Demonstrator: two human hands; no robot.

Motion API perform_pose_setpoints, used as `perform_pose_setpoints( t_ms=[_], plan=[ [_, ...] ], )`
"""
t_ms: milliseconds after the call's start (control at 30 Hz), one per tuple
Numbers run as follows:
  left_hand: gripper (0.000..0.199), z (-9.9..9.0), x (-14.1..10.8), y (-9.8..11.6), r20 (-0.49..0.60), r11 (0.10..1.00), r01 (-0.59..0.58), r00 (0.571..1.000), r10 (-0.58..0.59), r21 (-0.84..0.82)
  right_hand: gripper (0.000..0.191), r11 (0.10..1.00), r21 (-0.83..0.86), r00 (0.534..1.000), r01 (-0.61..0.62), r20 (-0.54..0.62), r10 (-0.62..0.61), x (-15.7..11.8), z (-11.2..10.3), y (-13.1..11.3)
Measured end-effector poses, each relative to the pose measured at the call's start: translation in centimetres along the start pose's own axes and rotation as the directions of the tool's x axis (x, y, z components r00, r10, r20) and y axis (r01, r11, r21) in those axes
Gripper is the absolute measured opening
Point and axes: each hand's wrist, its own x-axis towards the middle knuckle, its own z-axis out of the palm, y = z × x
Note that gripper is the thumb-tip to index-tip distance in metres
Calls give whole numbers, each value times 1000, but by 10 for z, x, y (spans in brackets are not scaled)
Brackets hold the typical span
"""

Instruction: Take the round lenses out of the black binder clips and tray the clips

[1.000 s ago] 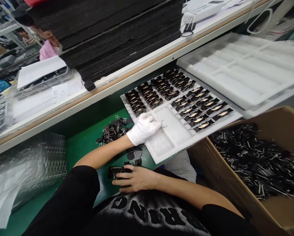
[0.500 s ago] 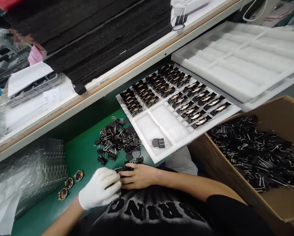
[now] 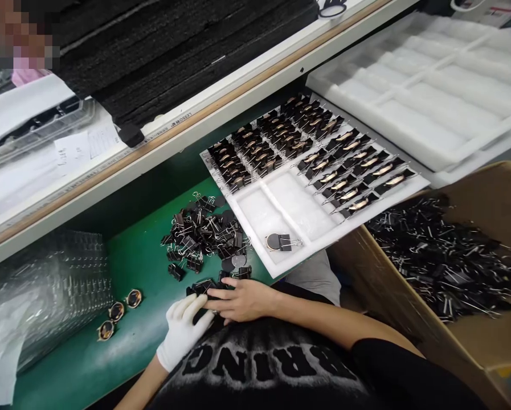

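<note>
My left hand (image 3: pixel 184 330), in a white glove, is at the front edge of the green table (image 3: pixel 67 370). Its fingers are bent together around something hidden, against my right hand's fingertips. My bare right hand (image 3: pixel 244 300) has its fingers spread, reaching over black binder clips (image 3: pixel 203 286) by my shirt. Beyond lies a pile of binder clips (image 3: pixel 189 242) with dark discs (image 3: pixel 238 261). A white compartment tray (image 3: pixel 276 267) holds rows of clipped round pieces (image 3: pixel 349 193); a single clipped disc (image 3: pixel 279 242) lies in its near compartment.
Three round gold-rimmed pieces (image 3: pixel 116 311) lie at left beside stacked clear plastic trays (image 3: pixel 67 285). A cardboard box (image 3: pixel 409 296) of binder clips stands at right. Another white tray (image 3: pixel 447 114) is behind it. A shelf (image 3: pixel 152 149) with black foam sheets (image 3: pixel 161 57) crosses above.
The view has shifted slightly. My left hand has moved a little to the right, its fingers angled more upward beside my right hand. The right hand stays over the clips.
</note>
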Motion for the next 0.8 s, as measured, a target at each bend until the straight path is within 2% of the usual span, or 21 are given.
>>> perform_pose_setpoints(
  t_ms=[67,133,267,367,500,567,633,700,800],
  plan=[
    [12,6,7,-3,-7,998,55,998,-55,30,34,998,-38,998,-48,40,49,3,-1,-1],
    [12,11,17,-9,-13,995,81,997,-81,51,33,988,-74,989,-134,56,138,7,-1,-2],
    [30,11,34,-22,-87,989,140,987,-135,53,40,932,-123,939,-341,-7,343,14,1,-2],
    [39,8,39,-26,-87,988,146,986,-141,49,39,882,-124,891,-454,-89,446,17,3,0],
    [54,8,39,-25,-76,975,194,979,-187,104,48,819,-59,820,-571,-72,567,21,9,5],
    [59,9,37,-22,-55,965,233,972,-228,122,50,806,-29,806,-591,-75,588,22,12,5],
    [64,9,36,-21,-29,959,251,968,-250,130,47,815,-45,811,-578,-146,567,23,14,3],
    [69,9,40,-20,-30,962,237,972,-235,136,41,811,-101,804,-576,-249,540,22,14,-1],
    [73,11,52,-20,-70,972,177,983,-168,157,35,764,-164,762,-625,-343,550,16,7,-10]
  ],
)
